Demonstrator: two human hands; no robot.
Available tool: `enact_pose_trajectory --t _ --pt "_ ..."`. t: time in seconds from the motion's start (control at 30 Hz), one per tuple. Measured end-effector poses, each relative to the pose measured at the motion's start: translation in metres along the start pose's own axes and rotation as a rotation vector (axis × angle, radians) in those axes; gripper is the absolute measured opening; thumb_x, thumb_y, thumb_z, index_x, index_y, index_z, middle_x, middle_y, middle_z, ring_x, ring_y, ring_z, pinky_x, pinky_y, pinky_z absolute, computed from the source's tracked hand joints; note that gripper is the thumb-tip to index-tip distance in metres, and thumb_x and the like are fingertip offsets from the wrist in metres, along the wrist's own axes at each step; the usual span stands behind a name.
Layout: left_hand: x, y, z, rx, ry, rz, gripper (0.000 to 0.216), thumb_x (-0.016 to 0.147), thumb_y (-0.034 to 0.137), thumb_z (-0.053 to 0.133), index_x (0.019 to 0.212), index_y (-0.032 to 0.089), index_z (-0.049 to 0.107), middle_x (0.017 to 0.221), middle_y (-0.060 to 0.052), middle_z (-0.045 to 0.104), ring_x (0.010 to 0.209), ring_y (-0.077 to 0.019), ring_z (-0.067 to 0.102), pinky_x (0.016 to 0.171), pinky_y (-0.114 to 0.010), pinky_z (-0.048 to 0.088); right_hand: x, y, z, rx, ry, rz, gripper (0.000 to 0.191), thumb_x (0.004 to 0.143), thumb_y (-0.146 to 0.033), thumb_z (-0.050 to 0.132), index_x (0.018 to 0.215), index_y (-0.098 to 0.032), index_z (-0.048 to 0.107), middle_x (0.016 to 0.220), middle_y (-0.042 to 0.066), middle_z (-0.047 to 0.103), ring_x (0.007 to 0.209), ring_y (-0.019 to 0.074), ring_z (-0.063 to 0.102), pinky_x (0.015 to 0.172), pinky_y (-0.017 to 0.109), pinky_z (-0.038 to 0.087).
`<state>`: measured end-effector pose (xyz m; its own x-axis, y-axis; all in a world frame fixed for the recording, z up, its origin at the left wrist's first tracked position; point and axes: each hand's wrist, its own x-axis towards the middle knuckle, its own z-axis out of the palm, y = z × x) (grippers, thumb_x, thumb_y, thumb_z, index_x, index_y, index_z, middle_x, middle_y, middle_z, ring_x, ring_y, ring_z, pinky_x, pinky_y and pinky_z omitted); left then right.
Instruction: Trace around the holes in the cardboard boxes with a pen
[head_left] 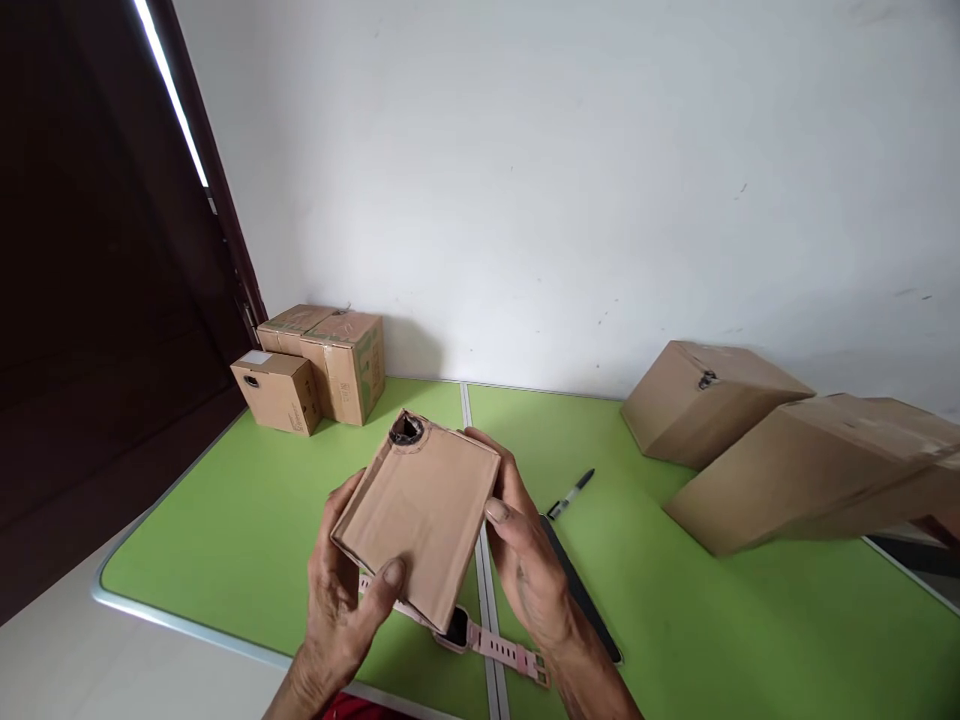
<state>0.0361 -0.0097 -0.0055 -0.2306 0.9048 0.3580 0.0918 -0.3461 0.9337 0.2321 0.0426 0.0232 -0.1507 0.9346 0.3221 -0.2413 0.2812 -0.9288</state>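
A small cardboard box (427, 510) is held tilted above the green table, with a black-edged hole near its upper left corner. My left hand (341, 590) grips its lower left side, thumb on the front face. On the right edge, my right hand (529, 555) is closed round it, fingers behind and thumb along the side. Below the box lies a pink-strapped smartwatch (454, 632), partly hidden by the box. A dark flat object, possibly a phone or tablet (581, 590), lies beside my right forearm, partly covered. Just beyond that rests a pen (571, 493).
At the table's back left stand a smaller carton (277, 395) with a dark-rimmed hole and a larger taped carton (337, 360). Two more cartons, one (705, 405) with a dark patch and another (810, 465), occupy the right. A white wall (562, 200) borders the green table (225, 530).
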Motion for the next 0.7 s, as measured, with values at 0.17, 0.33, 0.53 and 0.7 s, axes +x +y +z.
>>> enact_pose_trajectory --t 0.17,0.33,0.53,0.7 --pt "-0.021 -0.004 0.000 0.125 0.018 0.015 0.062 0.099 0.051 0.077 0.154 0.029 0.057 0.153 -0.013 0.062 0.143 -0.0362 0.060 0.116 -0.048 0.055 -0.002 -0.012 0.019 -0.096 0.126 0.140 0.062 0.097 -0.069 0.075 0.141 -0.028 0.064 0.147 0.013 0.075 0.135 0.0370 0.070 0.109 0.049 0.057" --pt "-0.005 0.022 -0.012 0.112 -0.063 -0.113 0.047 0.106 0.061 0.067 0.140 0.030 0.071 0.148 -0.011 0.069 0.136 -0.0353 0.066 0.113 -0.050 0.053 -0.003 -0.016 0.031 -0.195 0.244 0.192 0.059 0.089 -0.070 0.084 0.125 -0.025 0.071 0.123 0.012 0.083 0.110 0.0347 0.077 0.095 0.045 0.060" --pt "0.037 0.042 -0.011 0.175 -0.042 -0.134 0.046 0.100 0.061 0.071 0.125 0.023 0.078 0.136 -0.015 0.078 0.124 -0.0344 0.073 0.108 -0.051 0.055 -0.007 -0.012 0.031 -0.355 0.199 0.130 0.056 0.092 -0.071 0.078 0.123 -0.024 0.074 0.120 0.013 0.084 0.101 0.0337 0.079 0.086 0.044 0.063" --pt "0.041 0.043 -0.004 0.162 -0.038 -0.153 0.040 0.099 0.056 0.069 0.118 0.022 0.078 0.128 -0.014 0.082 0.117 -0.0321 0.076 0.103 -0.049 0.057 -0.010 -0.011 0.033 -0.538 0.260 -0.021 0.043 0.099 -0.060 0.073 0.122 -0.024 0.075 0.118 0.012 0.085 0.099 0.0320 0.080 0.089 0.045 0.064"
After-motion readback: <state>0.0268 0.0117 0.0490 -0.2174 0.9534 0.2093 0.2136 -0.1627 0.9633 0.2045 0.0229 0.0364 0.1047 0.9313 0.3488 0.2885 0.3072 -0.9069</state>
